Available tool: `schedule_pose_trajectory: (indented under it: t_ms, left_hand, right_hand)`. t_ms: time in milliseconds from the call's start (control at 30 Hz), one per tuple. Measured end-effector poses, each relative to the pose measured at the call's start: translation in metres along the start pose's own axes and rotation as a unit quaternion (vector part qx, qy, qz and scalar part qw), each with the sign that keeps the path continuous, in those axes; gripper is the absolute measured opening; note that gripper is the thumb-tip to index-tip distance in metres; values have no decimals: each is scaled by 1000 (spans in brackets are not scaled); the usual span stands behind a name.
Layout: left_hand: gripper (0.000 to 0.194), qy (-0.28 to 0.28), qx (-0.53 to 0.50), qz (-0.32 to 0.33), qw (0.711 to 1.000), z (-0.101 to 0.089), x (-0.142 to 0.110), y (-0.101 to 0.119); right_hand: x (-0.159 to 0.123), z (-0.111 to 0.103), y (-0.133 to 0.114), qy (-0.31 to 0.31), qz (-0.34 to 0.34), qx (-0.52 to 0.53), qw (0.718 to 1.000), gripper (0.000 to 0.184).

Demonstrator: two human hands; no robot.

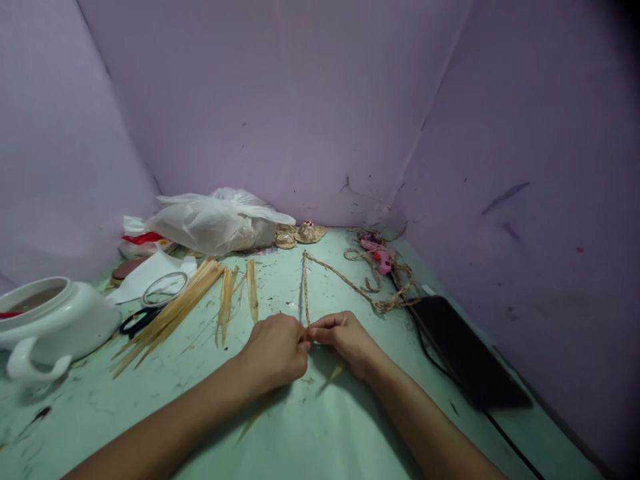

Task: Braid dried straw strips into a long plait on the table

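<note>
A thin braided cord of straw-coloured fibre runs from my hands up to a point on the table, bends there and trails off right to a loose heap. My left hand is closed around the cord's near end. Thumb and forefinger of my right hand pinch the same end, touching the left fingertips. Loose strip ends stick out below my hands. To the left lie flat dry fibre strips, one large bundle and a few shorter pieces.
A white pot stands at left, near black-handled scissors and a wire ring. At the back are a white plastic bag and small woven hats. A pink glue gun and a black flat device lie right.
</note>
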State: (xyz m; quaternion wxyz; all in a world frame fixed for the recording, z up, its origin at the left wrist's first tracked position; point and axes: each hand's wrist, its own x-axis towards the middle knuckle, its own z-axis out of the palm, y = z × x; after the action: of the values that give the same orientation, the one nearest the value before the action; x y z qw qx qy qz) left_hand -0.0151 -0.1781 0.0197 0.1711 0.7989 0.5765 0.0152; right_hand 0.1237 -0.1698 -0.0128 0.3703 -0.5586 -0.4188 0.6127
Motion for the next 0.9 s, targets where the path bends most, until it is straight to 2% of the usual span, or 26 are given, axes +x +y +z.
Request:
schedule_pose_trajectory:
  t_ms: [67, 167, 200, 300, 333, 400, 467, 600, 733, 900]
  left_hand:
    - [32, 19, -27, -20, 999, -6, 2, -5]
    - [28, 90, -69, -42, 993, -10, 7, -14]
    - [28, 81, -85, -36, 992, -10, 8, -17]
    - [26, -22, -134, -13, 991, -8, 10, -20]
    - [27, -39, -145, -13, 989, -7, 9, -19]
    - [26, -30, -146, -19, 989, -8, 5, -14]
    - [25, 5, -110, -21, 994, -10, -3, -6]
    - [27, 65, 28, 0, 998, -5, -23, 14]
    - [34, 67, 137, 54, 987, 15, -33, 27]
    - [36, 63, 175, 90, 978, 34, -36, 33]
  right_hand:
    - [1, 0, 2, 7, 1, 3, 1000, 10]
    - [2, -1, 3, 9, -1, -1, 1000, 12]
    - [2, -1, 3, 10, -3, -2, 1000, 13]
    - [0, 1, 2, 18, -7, -13, 1000, 14]
    - [-1, 2, 2, 21, -6, -19, 1000, 14]
    - [-3, 6, 2, 23, -6, -27, 999, 13]
    - [-5, 10, 2, 23, -10, -19, 1000, 12]
    - [-8, 16, 0, 22, 13, 34, 999, 10]
    - [-11, 17, -2, 20, 46, 59, 997, 14]
    - [-12, 14, -3, -4, 58, 74, 996, 15]
